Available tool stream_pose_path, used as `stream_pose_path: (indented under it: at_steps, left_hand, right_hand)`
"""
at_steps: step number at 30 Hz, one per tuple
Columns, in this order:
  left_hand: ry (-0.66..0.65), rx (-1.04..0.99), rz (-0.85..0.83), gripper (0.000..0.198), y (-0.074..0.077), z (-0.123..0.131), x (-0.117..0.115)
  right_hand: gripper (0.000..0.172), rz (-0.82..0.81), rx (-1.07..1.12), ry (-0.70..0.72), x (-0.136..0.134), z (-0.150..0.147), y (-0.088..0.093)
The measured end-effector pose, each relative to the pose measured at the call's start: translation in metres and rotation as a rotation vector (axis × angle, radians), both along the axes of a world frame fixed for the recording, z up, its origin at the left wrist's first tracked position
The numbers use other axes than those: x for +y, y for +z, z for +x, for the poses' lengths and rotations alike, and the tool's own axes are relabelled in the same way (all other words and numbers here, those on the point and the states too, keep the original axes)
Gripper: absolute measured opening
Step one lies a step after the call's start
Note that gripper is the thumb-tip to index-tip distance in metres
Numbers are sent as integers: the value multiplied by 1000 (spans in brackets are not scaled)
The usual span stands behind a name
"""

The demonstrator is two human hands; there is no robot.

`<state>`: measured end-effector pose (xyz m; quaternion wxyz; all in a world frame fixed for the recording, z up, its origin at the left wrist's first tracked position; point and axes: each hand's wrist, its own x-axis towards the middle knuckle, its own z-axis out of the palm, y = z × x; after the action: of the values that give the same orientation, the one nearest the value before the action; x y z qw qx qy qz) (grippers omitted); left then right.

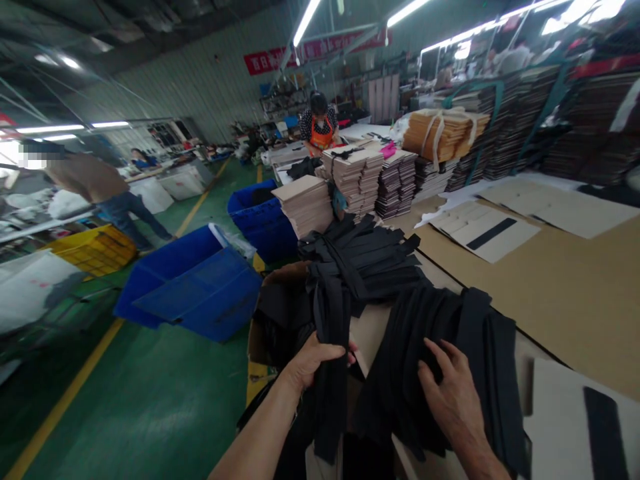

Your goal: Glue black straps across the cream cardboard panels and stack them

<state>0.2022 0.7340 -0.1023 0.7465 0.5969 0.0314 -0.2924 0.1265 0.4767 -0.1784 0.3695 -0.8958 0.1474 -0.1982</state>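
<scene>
Black fabric strips (332, 393) hang lengthwise in my left hand (313, 360), whose thumb lies across them while the fingers wrap behind. My right hand (453, 387) rests on a wide row of overlapping black strips (400, 360), its fingers spread and slightly bent. Beyond both hands, another loose pile of black strips (370, 260) lies on the table. An open cardboard box (257, 340) with black material inside stands to the left of my left hand.
Blue bins (200, 287) and a yellow crate (95, 250) stand on the green floor at left. Stacked panels (307, 203) line the table's far side. Light panels with black strips (485, 230) lie right. One person (320, 127) works beyond; another bends at far left.
</scene>
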Motion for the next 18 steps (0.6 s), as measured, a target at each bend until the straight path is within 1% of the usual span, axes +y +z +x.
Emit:
stream_pose_path:
  at_steps: [2, 4, 6, 8, 10, 11, 12, 13, 15, 17, 18]
  left_hand:
    - [-14, 4, -148, 57, 0, -8, 5]
    - [-39, 8, -367, 54, -3, -15, 7]
    - [-70, 14, -554, 50, -5, -21, 7]
    - [-97, 36, -643, 50, -5, -28, 2]
    - [-122, 68, -708, 51, -3, -37, -7]
    - [-140, 83, -755, 51, -3, -42, -13]
    - [-158, 95, -811, 50, -3, -48, -19]
    - [-171, 107, -871, 49, -3, -55, -26]
    - [-196, 149, -988, 47, -5, -69, -41]
    - [-194, 207, -1071, 49, -6, -83, -54]
    - [-181, 238, -1085, 50, -6, -90, -60]
  right_hand:
    - [53, 3, -1, 11, -3, 0, -4]
    - [55, 5, -1, 30, -7, 2, -9]
    - [59, 2, -19, 55, -8, 3, -8]
    - [67, -25, -88, 56, -5, 2, 3]
    - [67, -25, -180, 41, 4, -5, 25]
    - [64, 17, -207, 50, 12, -10, 40]
    - [58, 107, -204, 85, 21, -15, 55]
    - [53, 248, -160, 152, 31, -21, 71]
    - [51, 620, 68, 338, 50, -30, 98]
    - [54, 898, 274, 446, 65, -35, 114]
    - [56, 978, 328, 457, 69, -36, 119]
